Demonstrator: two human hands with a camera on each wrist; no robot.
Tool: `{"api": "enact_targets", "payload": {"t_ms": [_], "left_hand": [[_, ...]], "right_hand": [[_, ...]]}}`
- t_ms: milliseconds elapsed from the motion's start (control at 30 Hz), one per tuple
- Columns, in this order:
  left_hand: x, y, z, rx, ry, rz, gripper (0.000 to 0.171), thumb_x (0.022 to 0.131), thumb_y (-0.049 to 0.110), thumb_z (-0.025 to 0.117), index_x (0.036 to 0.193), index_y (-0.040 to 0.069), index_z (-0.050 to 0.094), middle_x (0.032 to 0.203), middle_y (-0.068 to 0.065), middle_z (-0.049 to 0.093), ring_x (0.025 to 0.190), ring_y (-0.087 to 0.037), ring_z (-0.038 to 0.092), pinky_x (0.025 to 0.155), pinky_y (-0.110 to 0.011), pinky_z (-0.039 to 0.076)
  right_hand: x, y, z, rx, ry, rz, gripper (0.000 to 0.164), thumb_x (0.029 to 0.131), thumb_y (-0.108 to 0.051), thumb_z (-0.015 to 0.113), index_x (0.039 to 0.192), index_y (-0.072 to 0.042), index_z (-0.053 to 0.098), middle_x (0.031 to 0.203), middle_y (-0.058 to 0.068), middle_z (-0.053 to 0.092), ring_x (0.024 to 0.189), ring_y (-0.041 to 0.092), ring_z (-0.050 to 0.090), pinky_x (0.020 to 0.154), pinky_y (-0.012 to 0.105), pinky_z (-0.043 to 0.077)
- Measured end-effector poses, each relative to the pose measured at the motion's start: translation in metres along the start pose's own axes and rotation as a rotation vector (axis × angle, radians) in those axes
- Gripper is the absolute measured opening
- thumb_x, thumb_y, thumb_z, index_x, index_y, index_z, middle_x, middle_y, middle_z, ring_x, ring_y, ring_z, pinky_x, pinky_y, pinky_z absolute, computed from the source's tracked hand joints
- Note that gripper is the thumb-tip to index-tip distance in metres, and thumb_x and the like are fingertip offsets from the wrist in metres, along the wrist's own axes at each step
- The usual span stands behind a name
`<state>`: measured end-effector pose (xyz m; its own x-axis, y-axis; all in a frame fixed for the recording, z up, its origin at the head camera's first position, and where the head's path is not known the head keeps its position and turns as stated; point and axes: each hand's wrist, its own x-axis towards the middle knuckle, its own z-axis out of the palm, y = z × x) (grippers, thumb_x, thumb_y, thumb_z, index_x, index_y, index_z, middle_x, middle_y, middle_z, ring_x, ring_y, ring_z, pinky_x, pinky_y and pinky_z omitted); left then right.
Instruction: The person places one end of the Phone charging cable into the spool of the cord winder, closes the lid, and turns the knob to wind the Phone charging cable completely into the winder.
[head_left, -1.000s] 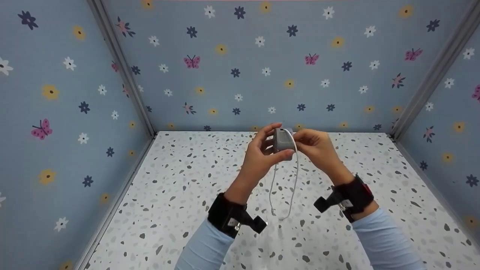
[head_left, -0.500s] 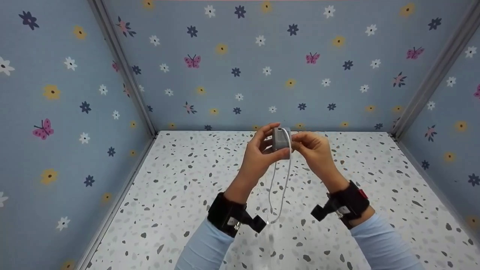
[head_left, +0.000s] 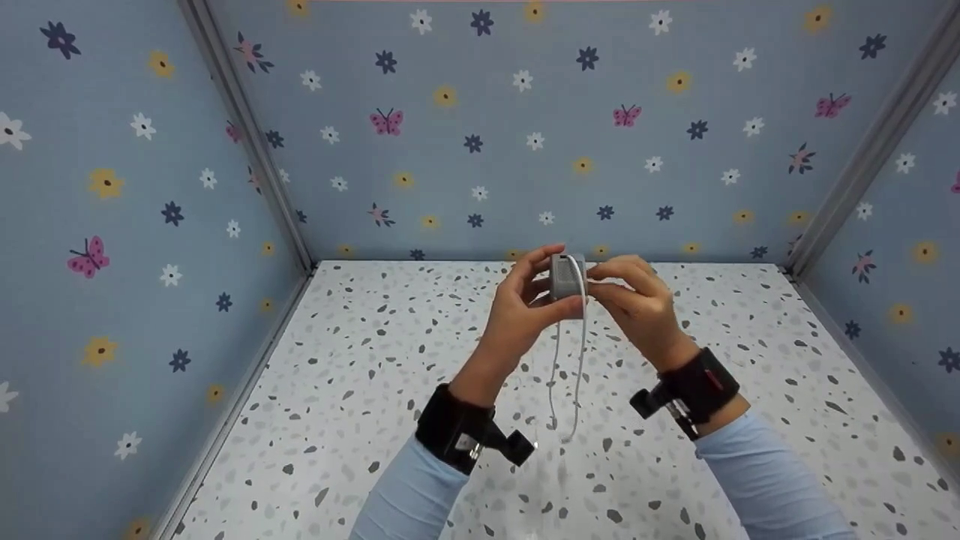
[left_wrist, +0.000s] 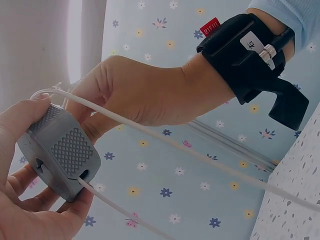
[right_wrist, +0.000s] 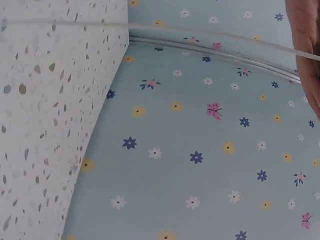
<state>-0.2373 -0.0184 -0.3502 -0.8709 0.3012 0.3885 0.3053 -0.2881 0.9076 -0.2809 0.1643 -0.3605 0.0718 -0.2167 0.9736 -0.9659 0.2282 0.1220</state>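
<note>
Tbl (head_left: 322, 420) under block (left_wrist: 72, 152) w/ cord (left_wrist: 150, 133)

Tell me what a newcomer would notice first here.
Most likely the gray block, held in the fingers of the left hand near the middle of the head view, with the right hand close at its side. Then the white cord hanging below it in two strands, and behind everything the blue flower-patterned wall.

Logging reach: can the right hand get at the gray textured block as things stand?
Probably yes: the right hand is beside the gray textured block, on a side the left hand leaves uncovered; only the white cord hangs close.
</note>
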Motion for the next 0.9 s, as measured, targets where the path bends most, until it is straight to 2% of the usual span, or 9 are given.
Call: {"api": "enact_targets", "payload": {"t_ms": [67, 133, 200, 300, 367, 533, 667, 767, 900], "left_hand": [[0.0, -0.001, -0.001, 0.001, 0.004, 0.0, 0.065, 0.086, 0.006, 0.071, 0.144, 0.014, 0.043, 0.139, -0.011, 0.044, 0.123, -0.024, 0.053, 0.095, -0.037, 0.051], [0.0, -0.002, -0.002, -0.011, 0.008, -0.007, 0.065, 0.086, 0.006, 0.071, 0.144, 0.014, 0.043, 0.139, -0.012, 0.044, 0.122, -0.025, 0.054, 0.094, -0.037, 0.052], [-0.001, -0.003, -0.002, -0.016, 0.01, -0.009, 0.065, 0.086, 0.004, 0.071, 0.144, 0.013, 0.043, 0.139, -0.013, 0.044, 0.121, -0.025, 0.055, 0.093, -0.037, 0.052], [-0.001, -0.003, -0.001, -0.025, 0.008, -0.016, 0.066, 0.085, 0.004, 0.071, 0.144, 0.012, 0.042, 0.139, -0.014, 0.044, 0.12, -0.027, 0.056, 0.092, -0.037, 0.053], [-0.001, -0.003, -0.001, -0.021, 0.007, -0.02, 0.066, 0.085, 0.004, 0.071, 0.144, 0.013, 0.043, 0.139, -0.013, 0.044, 0.12, -0.026, 0.056, 0.092, -0.037, 0.053], [-0.002, -0.002, 0.001, -0.004, 0.008, -0.033, 0.065, 0.085, 0.007, 0.073, 0.143, 0.018, 0.044, 0.14, -0.01, 0.044, 0.121, -0.025, 0.055, 0.092, -0.038, 0.053], [-0.001, -0.002, 0.001, 0.02, 0.016, -0.021, 0.066, 0.085, 0.008, 0.074, 0.142, 0.019, 0.045, 0.14, -0.01, 0.044, 0.122, -0.024, 0.054, 0.094, -0.037, 0.052], [0.0, -0.002, 0.002, 0.026, 0.025, -0.013, 0.065, 0.084, 0.008, 0.074, 0.142, 0.019, 0.045, 0.139, -0.01, 0.044, 0.122, -0.024, 0.054, 0.095, -0.036, 0.052], [0.001, -0.004, 0.002, 0.024, 0.03, -0.021, 0.066, 0.084, 0.01, 0.075, 0.142, 0.018, 0.045, 0.138, -0.01, 0.044, 0.122, -0.024, 0.054, 0.093, -0.036, 0.053]], "right_hand": [[0.002, 0.002, -0.001, -0.036, -0.023, -0.082, 0.017, 0.089, -0.002, 0.066, 0.075, 0.006, 0.072, 0.086, 0.018, 0.067, 0.08, 0.032, 0.061, 0.081, 0.029, 0.052], [0.003, 0.003, -0.002, -0.05, -0.055, -0.12, 0.017, 0.09, 0.0, 0.065, 0.075, 0.006, 0.073, 0.086, 0.017, 0.069, 0.08, 0.032, 0.063, 0.082, 0.029, 0.053], [0.004, 0.003, -0.003, -0.052, -0.087, -0.106, 0.016, 0.09, -0.001, 0.065, 0.077, 0.005, 0.073, 0.086, 0.016, 0.069, 0.082, 0.032, 0.063, 0.083, 0.028, 0.054], [0.005, 0.003, -0.005, -0.017, -0.118, -0.013, 0.011, 0.088, -0.002, 0.068, 0.079, 0.001, 0.074, 0.086, 0.014, 0.069, 0.082, 0.03, 0.063, 0.085, 0.026, 0.052], [0.006, 0.002, -0.007, 0.016, -0.136, 0.075, 0.006, 0.084, 0.001, 0.071, 0.079, -0.001, 0.074, 0.085, 0.013, 0.069, 0.082, 0.029, 0.063, 0.085, 0.023, 0.051], [0.006, 0.001, -0.01, 0.125, -0.184, 0.357, 0.017, 0.074, 0.013, 0.075, 0.079, -0.003, 0.074, 0.082, 0.01, 0.069, 0.081, 0.015, 0.065, 0.079, 0.017, 0.051], [0.005, -0.004, -0.011, 0.316, -0.185, 0.644, 0.005, 0.08, 0.007, 0.071, 0.084, 0.005, 0.069, 0.081, 0.004, 0.069, 0.074, 0.005, 0.065, 0.066, 0.017, 0.053], [0.005, -0.011, -0.009, 0.48, -0.124, 0.864, 0.015, 0.085, 0.003, 0.07, 0.089, 0.013, 0.059, 0.078, 0.001, 0.068, 0.066, 0.006, 0.063, 0.06, 0.018, 0.052], [0.008, -0.022, -0.005, 0.555, -0.048, 1.099, 0.015, 0.088, 0.002, 0.066, 0.094, 0.007, 0.054, 0.077, 0.002, 0.066, 0.066, 0.01, 0.061, 0.062, 0.023, 0.052]]}}
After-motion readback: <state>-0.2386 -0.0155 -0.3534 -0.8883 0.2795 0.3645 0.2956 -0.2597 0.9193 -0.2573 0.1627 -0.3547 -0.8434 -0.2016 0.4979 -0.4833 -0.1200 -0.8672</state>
